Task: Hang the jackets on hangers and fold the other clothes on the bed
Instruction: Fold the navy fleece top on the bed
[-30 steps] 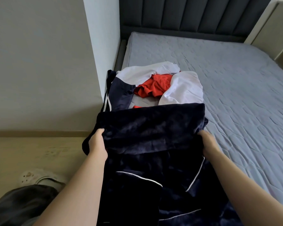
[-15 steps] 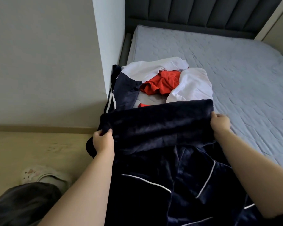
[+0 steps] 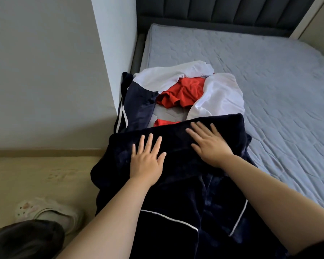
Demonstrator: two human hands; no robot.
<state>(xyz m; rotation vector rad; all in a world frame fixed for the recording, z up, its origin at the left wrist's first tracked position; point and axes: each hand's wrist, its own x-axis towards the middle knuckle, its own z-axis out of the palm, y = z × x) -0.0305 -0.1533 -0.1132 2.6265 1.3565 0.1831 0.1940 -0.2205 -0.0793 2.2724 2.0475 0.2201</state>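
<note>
Hands (image 3: 146, 162) (flat) on navy garment (image 3: 176, 184)

Pale grey wall (image 3: 45, 71) meets light wooden floor (image 3: 36, 174); dark padded headboard (image 3: 223, 10) backs the bed (image 3: 269, 90).

- A pale grey painted wall (image 3: 41, 71) fills the upper left of the frame.
- A beige skirting board (image 3: 45, 152) runs along its foot, left of centre.
- A light wooden floor (image 3: 36, 176) lies lower left.
- A cream clog-style shoe with small charms (image 3: 43, 214) stands on that floor, bottom left.
</note>
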